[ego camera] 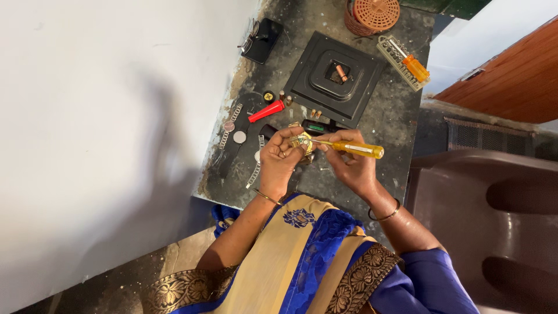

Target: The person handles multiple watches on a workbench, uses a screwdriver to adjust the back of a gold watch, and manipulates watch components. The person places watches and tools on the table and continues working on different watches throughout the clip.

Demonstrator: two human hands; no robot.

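Now left hand [279, 160] fingers closed round gold watch [301, 140]; right hand [349, 163] fingers pinching yellow-handled screwdriver [356, 149], tip at watch.

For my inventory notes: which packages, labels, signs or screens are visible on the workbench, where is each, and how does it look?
Small black rectangular device with a green screen: on the dark workbench, just beyond the hands, in front of the black square tray.
Clear plastic screwdriver-set case with an orange handle inside: far right of the bench, long and rectangular.

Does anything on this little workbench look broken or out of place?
Nothing looks broken. Loose watch parts lie scattered left of the hands. The left hand holds a gold watch; the right hand works a yellow-handled screwdriver.
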